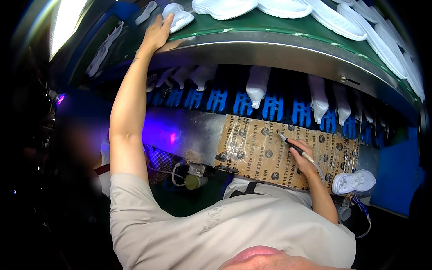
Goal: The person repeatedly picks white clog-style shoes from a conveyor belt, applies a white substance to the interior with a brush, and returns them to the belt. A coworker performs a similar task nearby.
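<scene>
My left arm stretches up to a green conveyor belt (252,28). There my left hand (156,35) is at the near edge of a white shoe sole (179,18), fingers stretched out and thumb against the sole; no closed grip shows. In my right hand (302,157) is a slim pen-like tool (294,145) with a black grip, a light tip and a thin clear tube trailing from its back end. Its tip points up and left, over a cardboard-covered ledge (252,155). A white laced shoe (354,182) rests at the ledge's right end.
More white soles (335,18) line the belt, mostly to the right. Below its metal edge (252,47), white shoe uppers (258,85) hang above a row of blue holders (273,107). A small olive-capped container (194,182) sits under the ledge. Someone blurred is at the left.
</scene>
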